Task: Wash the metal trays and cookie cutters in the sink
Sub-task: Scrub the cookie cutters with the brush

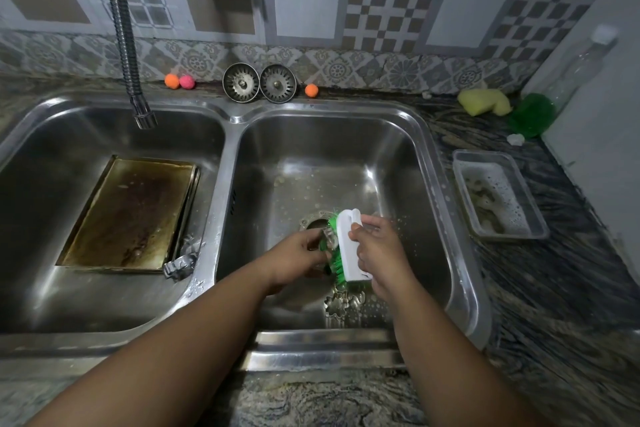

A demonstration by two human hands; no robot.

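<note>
Over the right sink basin, my left hand pinches a small metal cookie cutter. My right hand grips a white scrub brush with green bristles, and the bristles press against the cutter. Several more cookie cutters lie on the basin floor just below my hands. A stained, browned metal tray leans in the left basin, on top of another tray edge. More cookie cutters sit at that tray's lower right corner.
A flexible tap hose hangs over the left basin. Two strainer plugs and small coloured balls line the back ledge. On the right counter stand a plastic tub of soapy water, a yellow sponge, a green scrubber and a bottle.
</note>
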